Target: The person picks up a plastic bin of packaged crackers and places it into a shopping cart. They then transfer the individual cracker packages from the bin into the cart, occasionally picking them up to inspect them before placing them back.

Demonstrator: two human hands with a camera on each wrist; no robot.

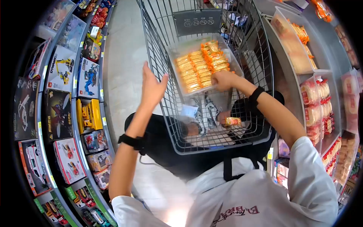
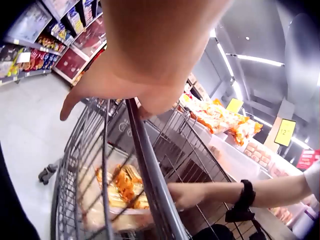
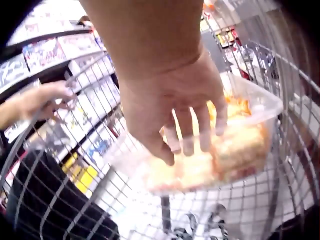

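Note:
A clear plastic bin point(image 1: 181, 85) with several gold-and-orange wrapped snack packs point(image 1: 194, 68) sits tilted inside a grey wire shopping cart point(image 1: 175, 147). My right hand point(image 1: 224, 80) grips the bin's near right rim; in the right wrist view that hand point(image 3: 175, 110) has its fingers bent over the rim, close above the packs. My left hand point(image 1: 153, 87) is at the cart's left top rail, fingers extended and thumb apart. From the left wrist, the same hand point(image 2: 115, 75) overlaps the dark rail point(image 2: 150, 160).
Boxed toys point(image 1: 60, 68) fill the shelves on the left. Clear bins of packaged food point(image 1: 317, 106) line the right side. A small wrapped snack point(image 1: 233, 121) lies low in the cart's near end. Pale floor point(image 1: 121, 72) runs between the cart and the toy shelves.

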